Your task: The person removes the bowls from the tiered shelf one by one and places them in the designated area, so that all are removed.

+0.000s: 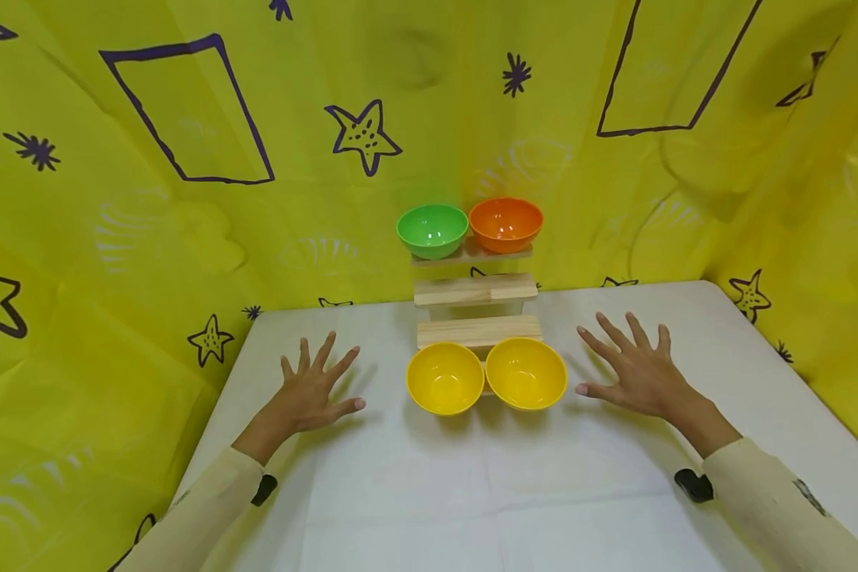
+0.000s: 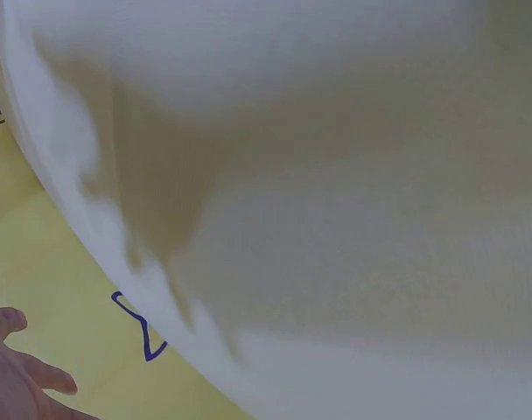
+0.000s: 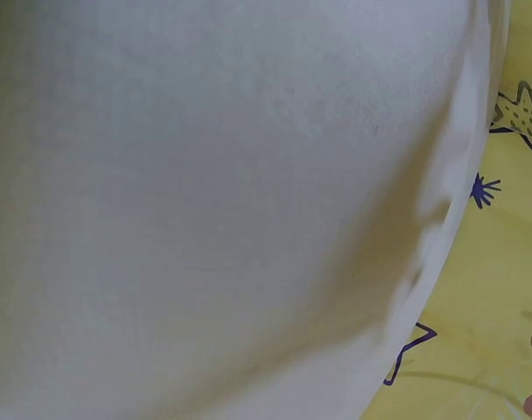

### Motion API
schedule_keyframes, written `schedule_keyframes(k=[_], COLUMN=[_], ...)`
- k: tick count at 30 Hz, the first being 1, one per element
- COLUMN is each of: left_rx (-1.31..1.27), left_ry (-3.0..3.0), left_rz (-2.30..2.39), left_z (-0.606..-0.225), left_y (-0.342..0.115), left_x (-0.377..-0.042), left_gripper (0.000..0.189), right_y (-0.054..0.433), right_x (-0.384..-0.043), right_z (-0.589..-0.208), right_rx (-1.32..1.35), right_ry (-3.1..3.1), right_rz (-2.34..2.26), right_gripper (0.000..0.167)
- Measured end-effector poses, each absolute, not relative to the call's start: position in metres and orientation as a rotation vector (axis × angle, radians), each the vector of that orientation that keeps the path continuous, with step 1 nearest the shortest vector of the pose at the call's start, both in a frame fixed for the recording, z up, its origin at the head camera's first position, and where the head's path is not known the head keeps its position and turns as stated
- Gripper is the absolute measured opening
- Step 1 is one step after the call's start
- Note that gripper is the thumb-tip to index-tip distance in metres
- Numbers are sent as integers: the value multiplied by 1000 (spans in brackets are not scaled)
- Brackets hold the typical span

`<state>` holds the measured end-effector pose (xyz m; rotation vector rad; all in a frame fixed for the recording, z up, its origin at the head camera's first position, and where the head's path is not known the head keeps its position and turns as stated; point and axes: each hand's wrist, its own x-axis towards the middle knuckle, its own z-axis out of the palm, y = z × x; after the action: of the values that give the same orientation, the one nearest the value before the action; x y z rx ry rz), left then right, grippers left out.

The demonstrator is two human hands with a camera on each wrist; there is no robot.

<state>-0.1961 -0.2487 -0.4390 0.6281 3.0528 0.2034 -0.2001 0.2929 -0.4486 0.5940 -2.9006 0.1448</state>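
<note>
My left hand (image 1: pixel 309 397) is spread over the left part of the white table, fingers straight, holding nothing. Over the right part, my right hand (image 1: pixel 642 372) is likewise spread with nothing in it. Between them are two yellow bowls, a left one (image 1: pixel 446 380) and a right one (image 1: pixel 526 375), side by side at the lowest step of a wooden stand (image 1: pixel 476 290). On its top step sit a green bowl (image 1: pixel 433 231) and an orange bowl (image 1: pixel 506 226). Both wrist views show mostly tablecloth and hand shadows, with a few fingertips (image 2: pixel 52 374) at the left one's corner.
A white cloth covers the table (image 1: pixel 486 492). Yellow curtains (image 1: pixel 314 214) with dark star and frame drawings hang behind it and along both sides. The stand's two middle steps carry no bowls. Dark straps show under both sleeves.
</note>
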Motion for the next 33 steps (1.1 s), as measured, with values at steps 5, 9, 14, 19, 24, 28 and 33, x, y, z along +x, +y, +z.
schedule_keyframes(k=[5,9,14,19,24,28,33], left_rx=[643,668,686,716,750,789,812], left_ry=[3061,3066,3076,3067,3040,3001,2957], left_rz=[207,208,170,178,273,398,550], left_z=[-440,-441,-442,-441,-437,-435,-435], left_y=[-248,-246,-244,-241,-234,-231,-226], left_x=[-197,-198,-198,-199,-201,-203,-210], left_gripper=[87,87,87,86,87,86,80], right_y=[294,295,293,291,289,287,284], right_x=[-198,-197,-196,-195,-194,-191,-189], right_z=[-448,-449,-450,-449,-446,-441,-437], right_rx=[596,595,624,652,670,632,576], right_ry=[-2881,-2863,-2854,-2819,-2799,-2861,-2866], right_rz=[158,173,199,236,374,535,731], right_gripper=[96,95,95,95,87,79,67])
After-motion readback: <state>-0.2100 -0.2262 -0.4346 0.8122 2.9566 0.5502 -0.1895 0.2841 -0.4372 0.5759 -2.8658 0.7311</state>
